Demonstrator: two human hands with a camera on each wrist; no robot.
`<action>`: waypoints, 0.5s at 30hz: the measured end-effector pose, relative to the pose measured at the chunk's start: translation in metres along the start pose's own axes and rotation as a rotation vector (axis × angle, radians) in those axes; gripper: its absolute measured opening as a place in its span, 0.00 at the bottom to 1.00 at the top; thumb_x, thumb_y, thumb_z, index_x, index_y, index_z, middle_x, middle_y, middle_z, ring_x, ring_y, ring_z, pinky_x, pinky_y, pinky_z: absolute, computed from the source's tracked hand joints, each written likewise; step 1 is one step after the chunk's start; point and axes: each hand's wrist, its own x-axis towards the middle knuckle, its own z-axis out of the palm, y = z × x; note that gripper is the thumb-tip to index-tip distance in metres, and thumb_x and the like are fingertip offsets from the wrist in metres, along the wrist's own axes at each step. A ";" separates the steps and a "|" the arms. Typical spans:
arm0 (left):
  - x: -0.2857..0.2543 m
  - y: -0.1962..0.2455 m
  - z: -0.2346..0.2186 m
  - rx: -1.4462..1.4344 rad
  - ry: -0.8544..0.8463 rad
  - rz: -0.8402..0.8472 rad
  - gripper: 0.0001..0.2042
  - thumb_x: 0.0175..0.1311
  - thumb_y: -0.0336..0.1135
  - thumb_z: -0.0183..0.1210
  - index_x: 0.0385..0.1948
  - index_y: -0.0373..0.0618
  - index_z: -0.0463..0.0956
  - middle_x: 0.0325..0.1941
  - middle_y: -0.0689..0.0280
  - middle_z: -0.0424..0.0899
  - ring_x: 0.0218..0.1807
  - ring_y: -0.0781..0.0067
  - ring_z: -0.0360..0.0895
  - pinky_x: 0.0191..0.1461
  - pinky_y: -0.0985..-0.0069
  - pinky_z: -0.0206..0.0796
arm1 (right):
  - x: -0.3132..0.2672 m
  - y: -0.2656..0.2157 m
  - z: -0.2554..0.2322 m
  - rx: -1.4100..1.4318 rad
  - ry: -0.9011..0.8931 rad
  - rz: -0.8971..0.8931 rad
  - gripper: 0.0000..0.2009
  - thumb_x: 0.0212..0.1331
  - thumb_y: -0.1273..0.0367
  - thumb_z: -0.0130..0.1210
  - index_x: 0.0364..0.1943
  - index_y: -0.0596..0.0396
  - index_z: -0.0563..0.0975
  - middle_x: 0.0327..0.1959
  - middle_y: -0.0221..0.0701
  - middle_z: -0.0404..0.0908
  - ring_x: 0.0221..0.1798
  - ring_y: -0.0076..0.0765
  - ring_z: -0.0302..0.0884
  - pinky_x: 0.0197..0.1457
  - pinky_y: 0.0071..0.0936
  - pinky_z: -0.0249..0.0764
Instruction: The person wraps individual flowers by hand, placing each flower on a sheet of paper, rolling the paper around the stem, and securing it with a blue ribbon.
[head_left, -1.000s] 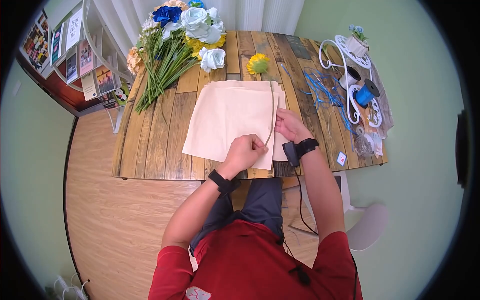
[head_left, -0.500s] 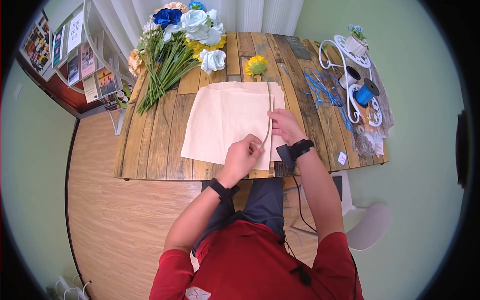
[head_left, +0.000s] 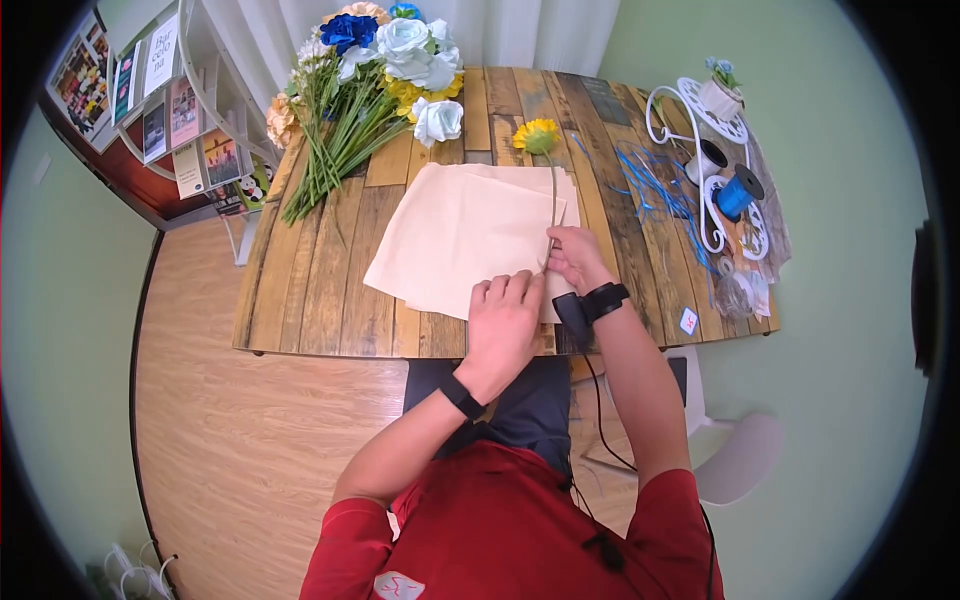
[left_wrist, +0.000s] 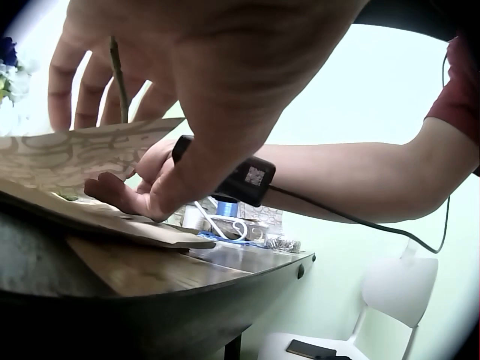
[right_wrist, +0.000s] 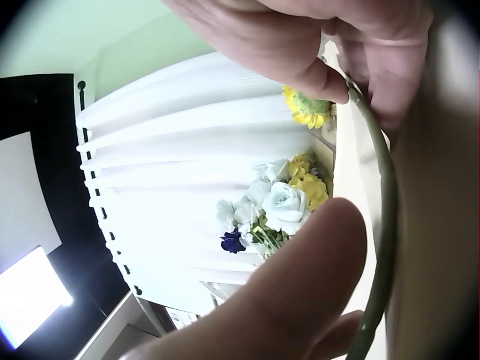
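Observation:
On the wooden table, a yellow artificial flower [head_left: 537, 136] lies with its long green stem [head_left: 555, 188] running toward me along the right part of stacked pale wrapping paper sheets [head_left: 455, 225]. My right hand [head_left: 577, 258] pinches this stem between thumb and finger, and the right wrist view shows the stem [right_wrist: 385, 202] curving down from the pinch. Close to its left, my left hand [head_left: 505, 320] grips the near right edge of the top sheet. In the left wrist view its fingers are above the raised sheet [left_wrist: 82, 154] and the thumb is lower. The stem's lower end is hidden.
A bunch of artificial flowers [head_left: 405, 55] with bundled stems lies at the back left. On the right are a white metal stand [head_left: 712, 225], a blue ribbon spool [head_left: 738, 192] and loose blue ribbon [head_left: 650, 190]. A white chair [head_left: 740, 455] stands beyond the right edge.
My left hand has let go of the lower stem and taken the paper's near edge, and the top sheet has turned. My right hand has moved from beside the stem to pinching it.

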 end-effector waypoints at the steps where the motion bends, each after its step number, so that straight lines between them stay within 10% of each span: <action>1: -0.002 -0.004 -0.001 -0.004 0.016 0.035 0.30 0.43 0.32 0.66 0.55 0.41 0.73 0.55 0.62 0.77 0.55 0.63 0.73 0.60 0.65 0.60 | 0.000 0.002 0.001 0.001 0.003 0.002 0.12 0.58 0.74 0.55 0.44 0.67 0.73 0.38 0.41 0.80 0.37 0.42 0.83 0.37 0.39 0.82; 15: -0.015 -0.044 -0.006 0.057 0.131 -0.064 0.19 0.47 0.27 0.63 0.46 0.50 0.80 0.42 0.66 0.80 0.44 0.65 0.76 0.51 0.67 0.62 | -0.024 0.020 0.029 0.128 -0.086 0.118 0.15 0.64 0.71 0.51 0.51 0.68 0.70 0.47 0.44 0.77 0.44 0.48 0.82 0.44 0.45 0.84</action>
